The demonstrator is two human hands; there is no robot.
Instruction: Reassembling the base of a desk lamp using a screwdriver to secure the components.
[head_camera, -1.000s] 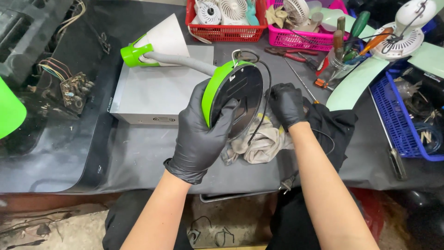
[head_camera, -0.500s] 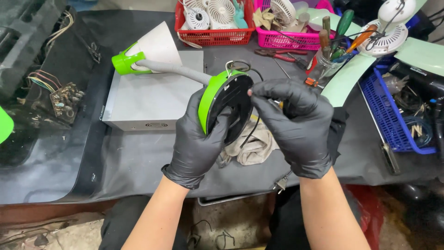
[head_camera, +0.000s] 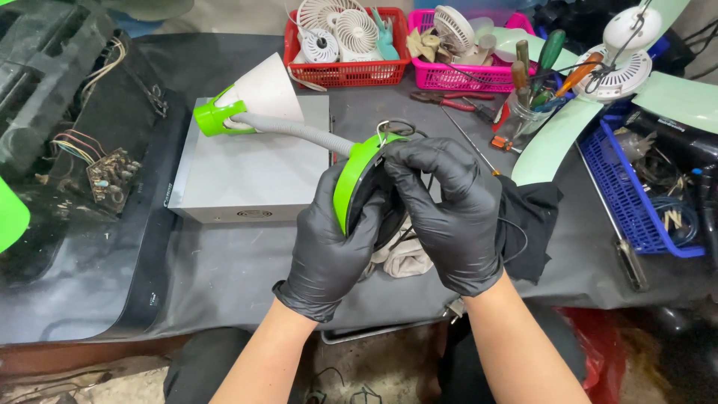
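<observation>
Grey flat box [head_camera: 250, 176] on the dark table [head_camera: 224, 277], small dark mark on its left front corner, oval vent on the front face. Both hands in black gloves, raised over the table's near edge. Left hand [head_camera: 329, 243] wrapped from behind around the round green-rimmed lamp base [head_camera: 357, 183], held on edge; right hand [head_camera: 449, 213] curled closed over the base's dark front, fingers pressing on it. Grey bendy neck [head_camera: 299, 131] running up-left from the base to a green collar and white cone shade [head_camera: 262, 90] lying on the box.

Compared with half a second back: same two-handed hold, right hand spread further over the front. One second back: right hand off the base, beside it.

Red basket [head_camera: 348, 71] at the far edge holding small white fans. Pink basket [head_camera: 467, 71] beside it with another white fan and odd parts. Clear jar [head_camera: 523, 116] with screwdrivers. Blue crate [head_camera: 636, 194] on the right, wires inside. Pale rag [head_camera: 407, 258] under the hands.
</observation>
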